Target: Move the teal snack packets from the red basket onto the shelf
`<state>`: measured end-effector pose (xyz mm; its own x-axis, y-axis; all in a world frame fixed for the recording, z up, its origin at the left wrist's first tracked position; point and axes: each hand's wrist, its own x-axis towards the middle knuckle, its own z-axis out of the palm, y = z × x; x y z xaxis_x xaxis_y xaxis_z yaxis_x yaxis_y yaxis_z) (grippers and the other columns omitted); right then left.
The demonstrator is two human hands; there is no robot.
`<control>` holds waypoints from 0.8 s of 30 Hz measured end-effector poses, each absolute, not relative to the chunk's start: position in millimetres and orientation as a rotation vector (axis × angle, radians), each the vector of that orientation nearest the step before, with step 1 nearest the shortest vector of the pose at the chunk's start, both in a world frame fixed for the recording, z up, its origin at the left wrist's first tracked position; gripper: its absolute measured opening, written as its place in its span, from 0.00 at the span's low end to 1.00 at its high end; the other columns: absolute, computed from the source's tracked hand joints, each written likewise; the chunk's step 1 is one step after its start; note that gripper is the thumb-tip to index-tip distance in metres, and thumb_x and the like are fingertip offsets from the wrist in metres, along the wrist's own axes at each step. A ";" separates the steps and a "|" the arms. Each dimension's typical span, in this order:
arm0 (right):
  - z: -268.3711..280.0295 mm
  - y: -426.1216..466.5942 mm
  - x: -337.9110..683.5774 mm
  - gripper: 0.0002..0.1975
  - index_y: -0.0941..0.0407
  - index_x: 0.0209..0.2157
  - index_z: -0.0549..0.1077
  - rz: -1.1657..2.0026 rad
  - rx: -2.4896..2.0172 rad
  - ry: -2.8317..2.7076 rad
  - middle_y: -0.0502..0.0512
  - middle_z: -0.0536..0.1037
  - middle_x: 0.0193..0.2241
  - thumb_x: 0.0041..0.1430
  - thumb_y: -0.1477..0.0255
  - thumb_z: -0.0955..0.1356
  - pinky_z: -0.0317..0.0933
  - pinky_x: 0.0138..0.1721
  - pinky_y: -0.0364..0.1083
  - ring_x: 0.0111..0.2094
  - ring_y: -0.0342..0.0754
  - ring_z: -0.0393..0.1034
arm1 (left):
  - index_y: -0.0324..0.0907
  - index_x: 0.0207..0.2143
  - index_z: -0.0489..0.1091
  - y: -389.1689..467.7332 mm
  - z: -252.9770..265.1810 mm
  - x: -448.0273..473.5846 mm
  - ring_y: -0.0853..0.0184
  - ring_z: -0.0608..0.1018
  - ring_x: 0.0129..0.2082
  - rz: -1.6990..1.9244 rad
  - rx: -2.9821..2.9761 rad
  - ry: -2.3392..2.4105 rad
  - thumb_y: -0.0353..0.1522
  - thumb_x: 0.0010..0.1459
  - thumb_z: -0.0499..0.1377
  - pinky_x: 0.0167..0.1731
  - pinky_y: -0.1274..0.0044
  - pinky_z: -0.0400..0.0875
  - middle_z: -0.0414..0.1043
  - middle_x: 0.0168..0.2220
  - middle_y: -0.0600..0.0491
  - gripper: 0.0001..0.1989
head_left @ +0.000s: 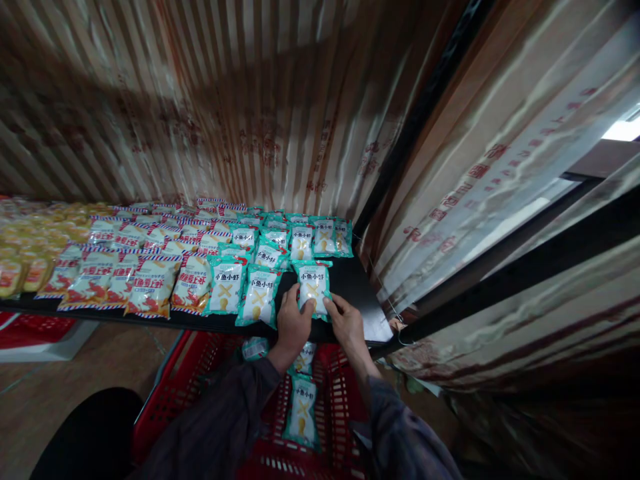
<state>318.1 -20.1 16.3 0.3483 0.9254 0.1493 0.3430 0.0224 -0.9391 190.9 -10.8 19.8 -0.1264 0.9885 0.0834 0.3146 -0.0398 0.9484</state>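
Observation:
Between my two hands a green-and-white snack bag (314, 280) stands tilted at the front of the black shelf (350, 283). My left hand (294, 321) is closed on its lower left side, thumb across the front. On the lower right side, my right hand (346, 323) pinches the same bag. Just left of it are matching snack bags (260, 293) in rows, with more (325, 237) at the back of the shelf. Below the shelf edge, a red basket (335, 393) holds several of these bags, one lying face up (303, 410).
Orange-and-white snack bags (153, 287) fill the shelf's middle, with yellow packs (37, 270) at far left. A dark upright post (400, 153) and plastic-wrapped sheeting (300, 100) bound the back and right. Another red crate (37, 330) shows on the lower left.

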 end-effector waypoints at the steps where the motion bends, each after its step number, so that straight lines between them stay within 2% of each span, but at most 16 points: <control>1: 15.7 -18.3 318.8 0.23 0.57 0.40 0.81 0.677 -1.539 -1.189 0.55 0.83 0.36 0.51 0.54 0.67 0.68 0.41 0.49 0.38 0.56 0.75 | 0.40 0.55 0.64 -9.7 21.0 191.1 0.57 0.72 0.52 1.186 1.431 1.520 0.34 0.55 0.57 0.54 0.67 0.66 0.70 0.52 0.43 0.24; 7: 9.5 -4.7 323.2 0.25 0.58 0.42 0.80 0.665 -1.558 -1.168 0.57 0.83 0.39 0.50 0.54 0.68 0.67 0.45 0.52 0.41 0.57 0.75 | 0.37 0.57 0.62 -0.2 23.8 197.3 0.56 0.71 0.55 1.208 1.419 1.532 0.32 0.55 0.57 0.56 0.66 0.64 0.68 0.55 0.41 0.26; 13: 3.8 7.4 324.8 0.25 0.57 0.42 0.80 0.657 -1.521 -1.141 0.57 0.82 0.42 0.50 0.54 0.68 0.66 0.48 0.53 0.43 0.57 0.75 | 0.41 0.56 0.62 5.2 22.0 205.0 0.58 0.71 0.55 1.238 1.422 1.544 0.31 0.55 0.56 0.56 0.67 0.63 0.69 0.54 0.44 0.24; 19: -0.8 17.5 324.8 0.24 0.56 0.42 0.80 0.636 -1.530 -1.122 0.57 0.82 0.41 0.50 0.54 0.68 0.67 0.48 0.53 0.43 0.58 0.75 | 0.38 0.59 0.60 6.3 16.6 208.2 0.57 0.67 0.59 1.267 1.504 1.566 0.30 0.56 0.55 0.58 0.68 0.61 0.64 0.57 0.41 0.27; 24: -0.4 25.7 324.6 0.25 0.58 0.42 0.80 0.621 -1.533 -1.139 0.59 0.82 0.41 0.50 0.55 0.67 0.66 0.48 0.54 0.44 0.59 0.75 | 0.36 0.62 0.57 9.5 11.9 210.9 0.55 0.67 0.59 1.256 1.537 1.573 0.31 0.57 0.53 0.58 0.65 0.61 0.64 0.58 0.39 0.29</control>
<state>324.6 25.7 -0.4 0.4060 0.8964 0.1778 0.3362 0.0343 -0.9411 210.9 9.5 11.9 -0.1499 0.9698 0.1923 0.4027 -0.1178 0.9077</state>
